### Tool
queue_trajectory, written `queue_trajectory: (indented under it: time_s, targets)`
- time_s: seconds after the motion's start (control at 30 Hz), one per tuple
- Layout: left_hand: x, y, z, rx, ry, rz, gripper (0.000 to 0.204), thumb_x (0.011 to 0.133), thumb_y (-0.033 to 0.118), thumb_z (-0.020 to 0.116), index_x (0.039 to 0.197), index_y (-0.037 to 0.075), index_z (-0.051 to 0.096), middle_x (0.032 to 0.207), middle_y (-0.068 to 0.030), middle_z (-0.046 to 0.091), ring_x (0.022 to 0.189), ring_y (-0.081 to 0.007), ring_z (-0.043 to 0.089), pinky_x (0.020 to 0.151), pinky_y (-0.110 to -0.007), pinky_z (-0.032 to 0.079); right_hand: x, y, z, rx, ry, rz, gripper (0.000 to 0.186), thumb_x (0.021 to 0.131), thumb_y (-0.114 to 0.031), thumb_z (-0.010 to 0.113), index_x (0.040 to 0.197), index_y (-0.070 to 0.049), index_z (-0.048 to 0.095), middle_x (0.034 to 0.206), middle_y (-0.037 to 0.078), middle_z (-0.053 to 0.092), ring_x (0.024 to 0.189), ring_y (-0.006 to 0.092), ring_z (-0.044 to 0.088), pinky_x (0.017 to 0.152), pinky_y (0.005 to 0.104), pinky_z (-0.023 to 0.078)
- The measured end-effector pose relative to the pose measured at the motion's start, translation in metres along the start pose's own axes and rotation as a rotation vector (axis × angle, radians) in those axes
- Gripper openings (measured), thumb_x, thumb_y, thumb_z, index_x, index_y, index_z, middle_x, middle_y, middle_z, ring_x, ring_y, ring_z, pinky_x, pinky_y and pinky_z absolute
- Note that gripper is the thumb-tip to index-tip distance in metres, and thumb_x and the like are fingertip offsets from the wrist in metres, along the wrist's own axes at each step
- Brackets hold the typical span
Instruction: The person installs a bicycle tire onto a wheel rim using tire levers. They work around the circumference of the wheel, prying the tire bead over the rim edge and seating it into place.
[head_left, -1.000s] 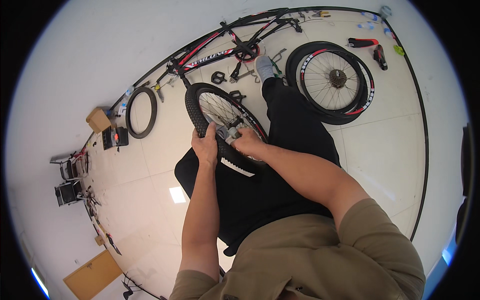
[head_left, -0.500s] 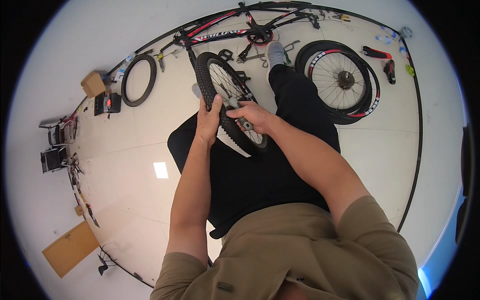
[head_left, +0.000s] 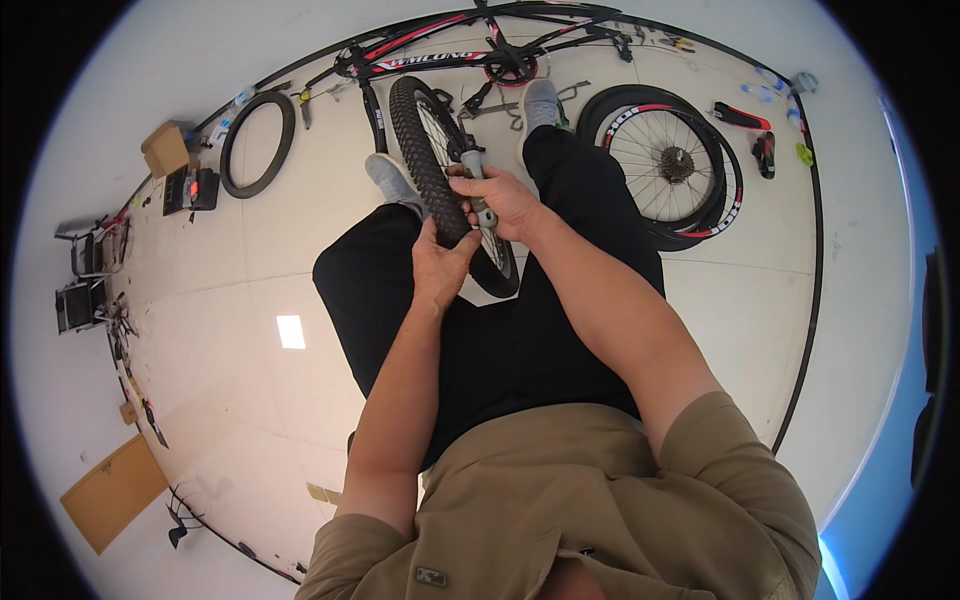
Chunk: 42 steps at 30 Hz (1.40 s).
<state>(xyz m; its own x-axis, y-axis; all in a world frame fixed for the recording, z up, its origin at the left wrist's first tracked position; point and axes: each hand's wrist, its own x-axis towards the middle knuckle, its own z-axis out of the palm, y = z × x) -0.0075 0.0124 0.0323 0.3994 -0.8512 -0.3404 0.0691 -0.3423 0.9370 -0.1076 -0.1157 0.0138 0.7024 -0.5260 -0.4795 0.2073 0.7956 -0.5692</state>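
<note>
Short of the floor's [head_left: 225, 330] far edge, our left hand [head_left: 441, 268], shifted nearer, pinches the tyre [head_left: 417, 135], likely steadying it for the grey tool [head_left: 472, 163] our right hand [head_left: 512, 203] clasps.

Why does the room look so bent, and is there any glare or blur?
In the head view, the fisheye lens bows the dark wall edging; a bright square patch, probably a reflection, shines on the pale floor; a bluish-white glow marks the lower right; the handled wheel looks fairly sharp.
</note>
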Motion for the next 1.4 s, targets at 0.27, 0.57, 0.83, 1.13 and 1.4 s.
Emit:
queue_trajectory:
  time_s: [0.27, 0.57, 0.83, 1.13, 1.4]
  targets:
    - [0.005, 0.002, -0.018, -0.223, 0.086, -0.116, 0.029, 0.082, -0.005, 0.072, 0.108, 0.004, 0.064, 0.095, -0.0013, 0.065, 0.085, -0.0133, 0.061, 0.078, -0.028, 0.05, -0.002, -0.01, -0.006, -0.077, 0.471, -0.161, 0.03, 0.085, -0.004, 0.069, 0.112, -0.002, 0.056, 0.081, 0.008, 0.062, 0.06, 0.0141, 0.057, 0.05, 0.0318, 0.046]
    - [0.02, 0.0, -0.029, -0.39, 0.278, -0.249, 0.037, 0.068, -0.01, 0.054, 0.103, 0.002, 0.058, 0.095, -0.0104, 0.065, 0.082, -0.0208, 0.062, 0.074, -0.032, 0.051, 0.0, -0.016, -0.01, 0.09, 0.634, -0.223, 0.021, 0.082, 0.0, 0.068, 0.097, -0.003, 0.054, 0.076, 0.007, 0.061, 0.056, 0.015, 0.056, 0.045, 0.0327, 0.043]
    - [0.02, -0.005, -0.03, -0.406, 0.183, -0.232, 0.038, 0.07, -0.011, 0.059, 0.105, 0.001, 0.062, 0.099, -0.0108, 0.067, 0.09, -0.0234, 0.066, 0.083, -0.035, 0.054, 0.002, -0.012, -0.011, 0.074, 0.581, -0.163, 0.022, 0.079, 0.002, 0.068, 0.094, -0.003, 0.054, 0.073, 0.008, 0.06, 0.057, 0.0165, 0.057, 0.044, 0.0346, 0.042]
    - [0.023, -0.002, -0.014, -0.346, -0.007, -0.195, 0.031, 0.08, -0.006, 0.069, 0.11, -0.001, 0.063, 0.108, -0.0111, 0.069, 0.092, -0.0212, 0.068, 0.085, -0.034, 0.055, -0.015, 0.054, 0.011, -0.438, 0.526, 0.121, 0.028, 0.082, -0.011, 0.07, 0.11, -0.009, 0.068, 0.093, 0.006, 0.069, 0.082, 0.016, 0.063, 0.068, 0.035, 0.051]
    - [0.022, -0.005, -0.019, -0.349, 0.018, -0.103, 0.032, 0.083, -0.003, 0.07, 0.113, 0.0, 0.058, 0.102, -0.0096, 0.065, 0.088, -0.0197, 0.065, 0.08, -0.033, 0.055, -0.05, 0.044, 0.035, -0.483, 0.568, 0.159, 0.034, 0.083, -0.016, 0.068, 0.113, -0.002, 0.067, 0.102, 0.013, 0.07, 0.095, 0.0226, 0.066, 0.08, 0.0367, 0.051]
